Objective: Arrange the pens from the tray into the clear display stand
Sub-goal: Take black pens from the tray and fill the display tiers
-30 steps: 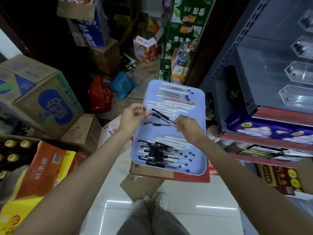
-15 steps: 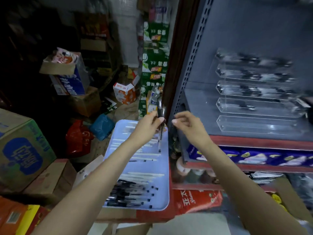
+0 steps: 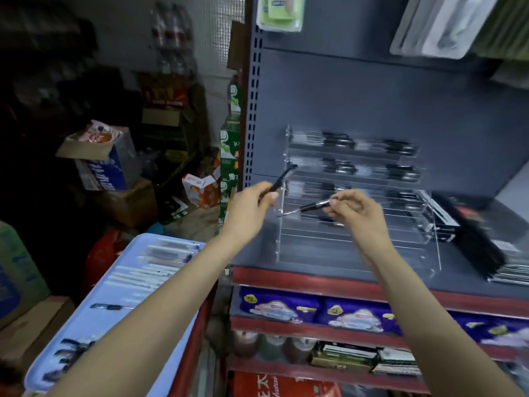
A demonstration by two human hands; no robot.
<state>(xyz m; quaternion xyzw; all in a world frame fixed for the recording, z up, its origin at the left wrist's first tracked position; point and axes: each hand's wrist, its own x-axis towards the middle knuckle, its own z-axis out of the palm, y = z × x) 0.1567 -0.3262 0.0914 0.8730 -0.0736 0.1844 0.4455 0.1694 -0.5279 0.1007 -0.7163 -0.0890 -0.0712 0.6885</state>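
Each hand [image 3: 252, 202] [image 3: 357, 210] pinches 1 pen before stand [image 3: 357, 233].

Clear tiered display stand [image 3: 352, 224] on shelf, upper tiers holding pens, blue tray [image 3: 94, 322] of pens [image 3: 148, 270]

Dim storeroom. Grey metal shelving unit [image 3: 372, 96] with perforated upright [image 3: 252, 110] and red shelf edges [image 3: 315, 285] at right. Stacked cardboard boxes [image 3: 128, 204] crowd the left. Wire mesh [image 3: 220, 30] on the pale back wall.

Grey shelf [image 3: 329, 262] carries clear display stand [image 3: 357, 224], dark packs [image 3: 481, 239] beside it.
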